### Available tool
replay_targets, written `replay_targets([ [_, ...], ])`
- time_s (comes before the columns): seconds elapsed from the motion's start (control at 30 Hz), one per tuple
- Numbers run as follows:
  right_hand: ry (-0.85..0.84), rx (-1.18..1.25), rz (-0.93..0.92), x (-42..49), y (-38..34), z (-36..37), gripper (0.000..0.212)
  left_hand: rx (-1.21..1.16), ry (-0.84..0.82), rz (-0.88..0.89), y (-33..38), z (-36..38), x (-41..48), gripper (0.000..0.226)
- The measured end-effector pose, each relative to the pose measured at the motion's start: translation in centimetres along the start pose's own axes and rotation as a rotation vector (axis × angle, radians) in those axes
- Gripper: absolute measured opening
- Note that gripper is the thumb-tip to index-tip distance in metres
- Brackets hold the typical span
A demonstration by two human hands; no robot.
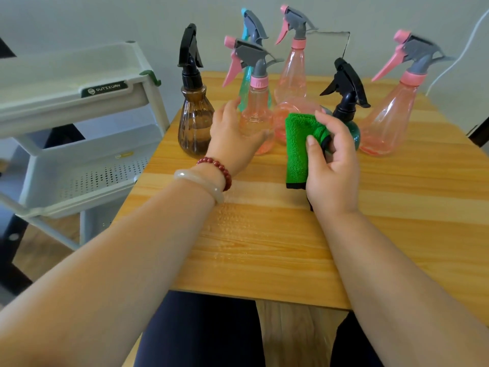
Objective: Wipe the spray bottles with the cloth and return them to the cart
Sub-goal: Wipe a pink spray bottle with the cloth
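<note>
Several spray bottles stand on the wooden table [264, 234]. A brown ribbed bottle [195, 123] with a black trigger is at the left. Next to it stands a pink bottle [256, 112] with a grey and pink trigger, and my left hand [232, 139] reaches toward it with fingers spread, just in front of its body. My right hand [332, 165] grips a folded green cloth [300, 144]. Behind that hand stands a dark green bottle [349, 120] with a black trigger. A teal bottle [248, 78] and two more pink bottles [292, 67] [389, 120] stand further back.
A white tiered cart [79, 102] stands at the left of the table, its perforated lower shelf [87, 178] holding nothing that I can see. Water drops lie on the table in front of my left wrist. My legs are under the near edge.
</note>
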State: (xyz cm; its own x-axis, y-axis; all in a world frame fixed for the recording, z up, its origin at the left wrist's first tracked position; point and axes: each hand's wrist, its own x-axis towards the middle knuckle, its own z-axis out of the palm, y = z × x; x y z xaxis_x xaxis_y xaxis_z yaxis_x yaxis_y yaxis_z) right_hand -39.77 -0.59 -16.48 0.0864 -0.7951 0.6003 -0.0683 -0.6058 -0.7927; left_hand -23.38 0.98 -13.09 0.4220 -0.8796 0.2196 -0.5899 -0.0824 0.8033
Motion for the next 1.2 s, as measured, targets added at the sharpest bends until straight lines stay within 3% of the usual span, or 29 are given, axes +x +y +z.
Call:
replay_targets([
  [0.13,-0.021,-0.012,0.008,0.1,0.5,0.0,0.034,-0.013,-0.002,-0.046,0.4,2.0,1.8,0.093],
  [0.4,-0.008,-0.030,0.034,0.4,0.8,-0.1,0.032,-0.003,0.089,-0.011,-1.2,2.9,1.1,0.073],
  [0.67,0.002,-0.071,-0.015,0.1,0.8,0.0,0.031,0.062,0.030,0.094,-1.6,1.5,-2.9,0.071],
  [0.83,-0.006,-0.110,-0.016,-0.1,0.6,0.2,0.031,0.017,0.000,0.111,-1.0,0.2,-2.5,0.073],
  [1.07,-0.020,-0.142,-0.011,-0.2,0.3,0.2,0.031,-0.036,0.016,0.088,-1.3,0.7,-3.1,0.055],
  [1.2,-0.023,-0.121,0.013,-0.2,-0.1,0.2,0.033,-0.085,0.005,0.079,-1.4,0.1,-4.5,0.060],
])
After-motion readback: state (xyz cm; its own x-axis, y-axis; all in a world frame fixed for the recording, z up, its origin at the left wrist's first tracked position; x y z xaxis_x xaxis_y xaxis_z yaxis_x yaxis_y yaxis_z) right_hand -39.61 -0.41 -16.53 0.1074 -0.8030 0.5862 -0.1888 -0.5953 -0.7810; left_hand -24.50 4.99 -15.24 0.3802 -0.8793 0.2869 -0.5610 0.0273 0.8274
